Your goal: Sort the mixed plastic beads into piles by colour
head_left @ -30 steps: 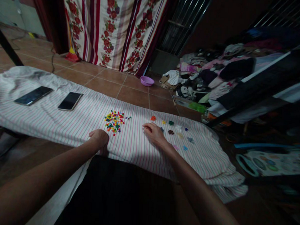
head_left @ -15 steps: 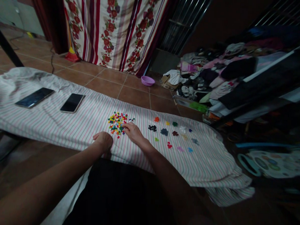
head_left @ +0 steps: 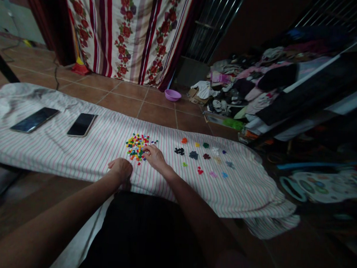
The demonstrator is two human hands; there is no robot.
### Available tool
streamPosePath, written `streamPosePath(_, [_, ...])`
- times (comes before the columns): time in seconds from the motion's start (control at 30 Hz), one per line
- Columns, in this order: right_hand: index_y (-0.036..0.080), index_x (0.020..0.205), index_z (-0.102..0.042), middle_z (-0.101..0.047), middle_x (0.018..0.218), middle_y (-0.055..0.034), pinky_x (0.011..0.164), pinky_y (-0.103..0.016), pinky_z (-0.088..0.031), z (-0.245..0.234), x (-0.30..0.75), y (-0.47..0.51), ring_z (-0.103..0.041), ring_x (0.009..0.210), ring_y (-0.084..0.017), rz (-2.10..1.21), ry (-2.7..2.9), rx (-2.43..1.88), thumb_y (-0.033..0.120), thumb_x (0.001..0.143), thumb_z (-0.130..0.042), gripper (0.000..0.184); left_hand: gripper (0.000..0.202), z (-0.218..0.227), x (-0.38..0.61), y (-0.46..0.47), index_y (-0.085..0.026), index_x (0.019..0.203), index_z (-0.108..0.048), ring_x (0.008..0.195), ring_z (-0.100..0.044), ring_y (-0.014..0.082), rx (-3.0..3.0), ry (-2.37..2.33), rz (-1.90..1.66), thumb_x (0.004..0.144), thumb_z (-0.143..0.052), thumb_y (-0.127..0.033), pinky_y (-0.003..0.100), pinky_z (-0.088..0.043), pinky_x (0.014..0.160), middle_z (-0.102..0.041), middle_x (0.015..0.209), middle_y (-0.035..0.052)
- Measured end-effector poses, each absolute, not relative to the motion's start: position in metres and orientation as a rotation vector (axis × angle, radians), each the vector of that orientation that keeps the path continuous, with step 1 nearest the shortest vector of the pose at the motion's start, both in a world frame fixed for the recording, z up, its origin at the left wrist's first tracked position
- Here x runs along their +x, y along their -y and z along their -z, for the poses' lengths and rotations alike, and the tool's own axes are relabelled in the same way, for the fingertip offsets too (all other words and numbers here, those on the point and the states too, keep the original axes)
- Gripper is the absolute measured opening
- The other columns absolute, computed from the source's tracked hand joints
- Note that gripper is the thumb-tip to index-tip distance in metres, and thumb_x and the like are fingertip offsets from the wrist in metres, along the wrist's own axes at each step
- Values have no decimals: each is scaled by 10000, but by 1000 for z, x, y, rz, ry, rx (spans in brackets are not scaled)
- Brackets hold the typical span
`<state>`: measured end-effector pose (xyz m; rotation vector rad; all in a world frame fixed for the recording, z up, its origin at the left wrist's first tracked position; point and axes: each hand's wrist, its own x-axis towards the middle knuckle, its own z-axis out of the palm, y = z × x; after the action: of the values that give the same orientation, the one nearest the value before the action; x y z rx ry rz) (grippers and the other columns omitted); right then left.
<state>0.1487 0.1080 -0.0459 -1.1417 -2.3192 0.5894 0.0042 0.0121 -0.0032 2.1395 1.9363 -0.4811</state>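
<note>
A mixed heap of small coloured pieces, like beads (head_left: pixel 135 144), lies on the striped cloth (head_left: pixel 108 131). My right hand (head_left: pixel 154 156) is at the heap's right edge, its fingers pinched together low over the pieces; whatever is between the fingertips is too small to make out. My left hand (head_left: pixel 121 169) rests curled on the cloth just left of and below the heap, and its fingers are mostly hidden. To the right lie several small piles sorted by colour, among them black pieces (head_left: pixel 179 151), grey pieces (head_left: pixel 193 155), orange pieces (head_left: pixel 184 141) and red pieces (head_left: pixel 200 170).
Two dark-screened devices, a tablet (head_left: pixel 35 120) and a phone (head_left: pixel 82 124), lie on the cloth at left. Behind, a purple basin (head_left: pixel 173 95) stands on the tiled floor before a floral curtain (head_left: pixel 126 38). A heap of clothes (head_left: pixel 244 81) fills the back right.
The whole view has shifted slightly, moving the scene a little to the left. My right hand stays pinched at the heap's edge, and my left hand keeps its place on the cloth.
</note>
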Motion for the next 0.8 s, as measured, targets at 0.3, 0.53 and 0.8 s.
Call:
streamPosePath(0.3, [262, 1022, -678, -628, 997, 8, 842, -234, -458, 50, 151, -95, -590, 889, -130, -517, 2274, -1196, 138, 874, -510, 256, 428, -7, 7, -10, -47, 928, -746, 880, -694, 416, 2158, -1873, 730, 728, -670, -417, 543, -563, 688, -726, 912, 287])
streamPosePath(0.53, [281, 1073, -681, -636, 1043, 17, 808, -215, -468, 44, 150, -90, -611, 917, -120, -554, 2274, -1258, 254, 920, -564, 195, 458, -7, 4, -7, -65, 959, -737, 924, -695, 375, 2194, -1851, 695, 706, -669, -441, 501, -558, 760, -718, 985, 284])
streamPosePath(0.8, [286, 984, -680, -633, 1000, 34, 815, -208, -458, 46, 147, -91, -613, 913, -112, -516, 2242, -1275, 273, 906, -594, 117, 413, -2, -1, -8, -103, 924, -739, 988, -676, 369, 2206, -1841, 641, 694, -670, -439, 498, -545, 795, -718, 1023, 260])
